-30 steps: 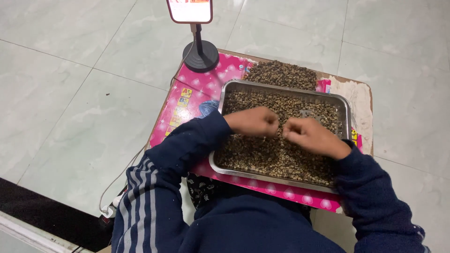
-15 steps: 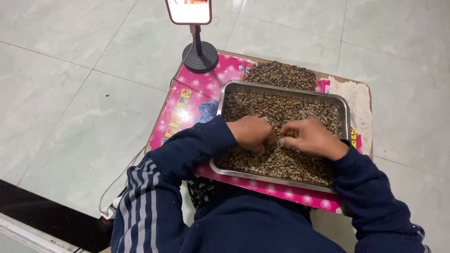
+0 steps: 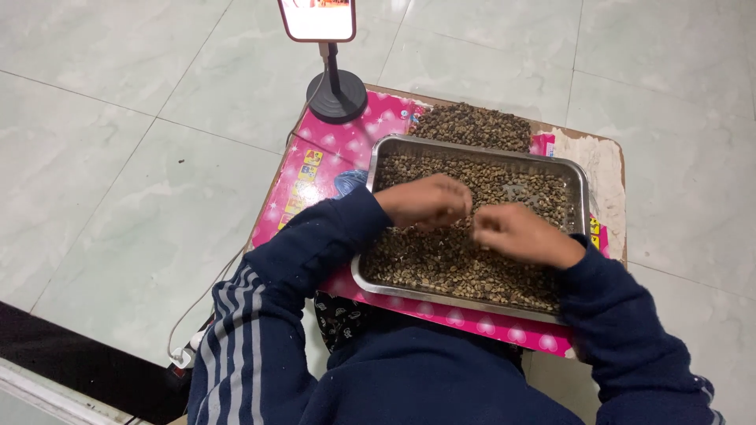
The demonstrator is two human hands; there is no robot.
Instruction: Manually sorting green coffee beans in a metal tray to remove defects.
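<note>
Your left hand (image 3: 425,201) and right hand (image 3: 516,232) hover close together over the beans (image 3: 449,260) in the metal tray (image 3: 579,177), fingers curled in. Whether they pinch any beans, you cannot tell. The tray sits on a pink sheet (image 3: 331,149) on the surface, with a second bean heap (image 3: 472,126) just behind it.

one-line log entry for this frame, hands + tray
left hand: curled over beans | right hand: curled over beans | metal tray: on pink mat | grips: unclear
</note>
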